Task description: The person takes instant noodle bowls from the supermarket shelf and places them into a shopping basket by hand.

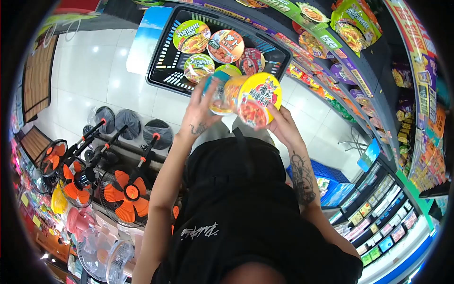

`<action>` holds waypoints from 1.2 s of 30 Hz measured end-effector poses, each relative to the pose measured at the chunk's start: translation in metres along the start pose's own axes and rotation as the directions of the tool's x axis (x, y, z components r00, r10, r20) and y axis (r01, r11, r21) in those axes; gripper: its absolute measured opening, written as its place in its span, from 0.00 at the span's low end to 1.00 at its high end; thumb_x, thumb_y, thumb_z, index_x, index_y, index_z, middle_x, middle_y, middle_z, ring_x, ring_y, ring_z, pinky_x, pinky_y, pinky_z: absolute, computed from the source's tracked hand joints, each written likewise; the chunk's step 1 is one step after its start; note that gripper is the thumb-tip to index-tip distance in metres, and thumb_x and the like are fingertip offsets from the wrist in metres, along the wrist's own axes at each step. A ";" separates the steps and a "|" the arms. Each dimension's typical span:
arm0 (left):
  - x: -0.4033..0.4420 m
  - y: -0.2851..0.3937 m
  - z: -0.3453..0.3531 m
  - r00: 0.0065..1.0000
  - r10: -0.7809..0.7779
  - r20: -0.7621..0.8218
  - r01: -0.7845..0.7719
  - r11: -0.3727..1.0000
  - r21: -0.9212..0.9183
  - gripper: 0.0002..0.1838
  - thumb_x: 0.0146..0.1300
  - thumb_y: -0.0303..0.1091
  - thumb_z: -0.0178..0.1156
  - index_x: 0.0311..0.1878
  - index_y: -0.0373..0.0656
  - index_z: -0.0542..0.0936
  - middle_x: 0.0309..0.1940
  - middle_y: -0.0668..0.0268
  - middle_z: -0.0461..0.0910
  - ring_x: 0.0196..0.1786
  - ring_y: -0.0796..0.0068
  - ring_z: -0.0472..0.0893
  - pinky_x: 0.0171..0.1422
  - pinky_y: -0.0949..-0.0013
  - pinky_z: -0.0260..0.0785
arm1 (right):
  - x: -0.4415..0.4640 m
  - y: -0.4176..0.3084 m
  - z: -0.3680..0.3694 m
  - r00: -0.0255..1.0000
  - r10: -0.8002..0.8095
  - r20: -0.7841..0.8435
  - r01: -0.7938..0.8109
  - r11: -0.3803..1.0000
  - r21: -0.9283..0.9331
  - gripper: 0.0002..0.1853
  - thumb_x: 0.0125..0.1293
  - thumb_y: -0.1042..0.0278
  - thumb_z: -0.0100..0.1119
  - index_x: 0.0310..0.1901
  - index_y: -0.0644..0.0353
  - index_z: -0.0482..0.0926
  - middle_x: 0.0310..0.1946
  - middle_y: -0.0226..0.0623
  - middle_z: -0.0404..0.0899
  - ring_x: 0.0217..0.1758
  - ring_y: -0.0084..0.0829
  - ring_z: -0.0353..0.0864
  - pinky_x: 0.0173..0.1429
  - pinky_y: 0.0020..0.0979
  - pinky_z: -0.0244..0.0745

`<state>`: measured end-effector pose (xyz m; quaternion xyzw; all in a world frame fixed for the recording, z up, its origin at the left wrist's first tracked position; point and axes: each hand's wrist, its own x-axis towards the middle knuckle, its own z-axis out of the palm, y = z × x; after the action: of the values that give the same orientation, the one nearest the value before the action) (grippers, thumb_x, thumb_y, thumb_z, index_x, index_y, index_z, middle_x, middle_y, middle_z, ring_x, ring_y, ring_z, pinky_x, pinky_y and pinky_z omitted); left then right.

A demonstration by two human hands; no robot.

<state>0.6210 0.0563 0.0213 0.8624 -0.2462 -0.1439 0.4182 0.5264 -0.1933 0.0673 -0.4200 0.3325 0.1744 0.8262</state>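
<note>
Between my two hands are round instant noodle tubs, over the near edge of a black basket [153, 78]. My right hand [282, 124] grips a yellow-lidded tub [259, 100], its lid facing up toward me. At the side of a teal-and-clear tub [220, 97] is my left hand [202, 105], its fingers curled round it and slightly blurred. An orange-yellow tub [232, 90] sits partly hidden between these two. Inside the basket lie several tubs, among them a green-lidded one [191, 36], an orange-lidded one [226, 46] and a dark red one [252, 61].
Shelves [350, 61] with packaged noodles run along the right. Standing fans with orange blades [126, 191] are at the lower left, beside bagged round bases [127, 124]. A blue crate [326, 177] stands at the lower right on the tiled floor [109, 71].
</note>
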 end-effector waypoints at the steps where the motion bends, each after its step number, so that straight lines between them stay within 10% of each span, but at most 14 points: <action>1: 0.002 -0.004 -0.002 1.000 0.004 0.009 -0.004 1.000 0.004 0.58 0.36 0.30 0.83 0.76 0.47 0.64 0.72 0.46 0.62 0.72 0.42 0.68 0.71 0.51 0.70 | 0.005 0.002 -0.002 1.000 -0.003 -0.003 0.003 1.000 0.010 0.22 0.79 0.59 0.50 0.64 0.69 0.68 0.56 0.46 0.80 0.52 0.35 0.86 0.49 0.42 0.88; 7: 0.006 -0.037 -0.029 0.917 -0.213 -0.336 0.224 0.975 -0.008 0.56 0.39 0.33 0.83 0.75 0.43 0.63 0.68 0.43 0.63 0.63 0.45 0.75 0.65 0.54 0.75 | 0.083 0.029 -0.024 0.982 -0.098 -0.162 0.132 0.968 0.212 0.27 0.78 0.56 0.53 0.65 0.72 0.66 0.58 0.53 0.79 0.57 0.46 0.83 0.63 0.47 0.81; 17: 0.004 -0.071 -0.038 0.905 -0.140 -0.401 0.195 0.976 0.099 0.50 0.43 0.32 0.83 0.71 0.39 0.67 0.59 0.52 0.69 0.61 0.60 0.78 0.60 0.61 0.78 | 0.204 0.064 -0.065 0.927 0.177 -0.330 0.114 0.705 0.700 0.20 0.78 0.64 0.51 0.64 0.67 0.64 0.61 0.51 0.74 0.67 0.47 0.75 0.71 0.54 0.75; 21: 0.013 -0.093 -0.026 0.903 -0.166 -0.395 0.139 0.986 -0.097 0.49 0.40 0.38 0.84 0.65 0.39 0.67 0.65 0.44 0.65 0.65 0.46 0.73 0.65 0.54 0.72 | 0.195 0.069 -0.065 0.938 0.279 -0.208 -0.053 0.706 0.706 0.30 0.79 0.53 0.50 0.68 0.70 0.59 0.63 0.55 0.71 0.69 0.51 0.72 0.72 0.51 0.74; 26: 0.016 -0.109 -0.019 0.944 -0.105 -0.314 0.080 0.993 -0.090 0.44 0.41 0.36 0.84 0.59 0.39 0.66 0.68 0.41 0.63 0.68 0.42 0.70 0.66 0.55 0.71 | 0.163 0.056 0.016 0.946 0.325 -0.023 -0.316 0.932 0.177 0.38 0.76 0.47 0.53 0.72 0.69 0.54 0.64 0.57 0.69 0.67 0.50 0.75 0.66 0.49 0.78; 31: 0.020 -0.132 -0.020 0.977 -0.029 -0.213 0.020 0.999 -0.044 0.43 0.40 0.37 0.82 0.59 0.41 0.67 0.71 0.38 0.60 0.72 0.38 0.64 0.72 0.47 0.64 | 0.189 0.082 0.087 0.984 0.104 0.146 -0.075 0.978 -0.193 0.30 0.73 0.57 0.62 0.68 0.64 0.63 0.57 0.50 0.77 0.53 0.41 0.85 0.52 0.42 0.87; 36: 0.021 -0.142 -0.039 0.982 -0.062 -0.178 0.111 0.952 0.286 0.43 0.39 0.39 0.81 0.60 0.43 0.71 0.70 0.38 0.61 0.74 0.39 0.61 0.74 0.41 0.56 | 0.216 0.099 0.119 0.995 -0.016 0.096 0.033 0.983 -0.180 0.16 0.74 0.70 0.58 0.59 0.66 0.70 0.51 0.48 0.82 0.49 0.38 0.88 0.48 0.35 0.90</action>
<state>0.6997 0.1454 -0.0684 0.9340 -0.1908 -0.0510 0.2975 0.6737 -0.0365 -0.0898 -0.4890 0.2706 0.2133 0.8014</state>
